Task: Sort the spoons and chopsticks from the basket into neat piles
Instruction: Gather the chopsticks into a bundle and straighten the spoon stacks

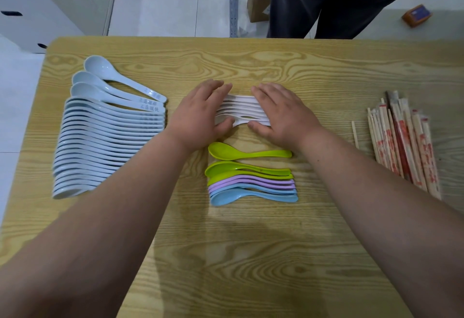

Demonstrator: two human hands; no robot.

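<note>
Several white plastic spoons (241,109) lie side by side in the middle of the wooden table (251,255). My left hand (200,114) covers their bowl ends and my right hand (278,114) covers their handle ends, fingers straight and flat on both. Just nearer me lie green spoons (247,153), then purple spoons (251,181) and blue spoons (251,194) in one row. A long overlapping row of pale ceramic spoons (105,129) fills the left side. Wrapped wooden chopsticks (404,142) are piled at the right. No basket is in view.
One bare chopstick (354,134) lies left of the chopstick pile. A person in dark trousers (334,1) stands beyond the table's far edge. An orange box (416,15) and a cardboard box (258,6) sit on the floor behind.
</note>
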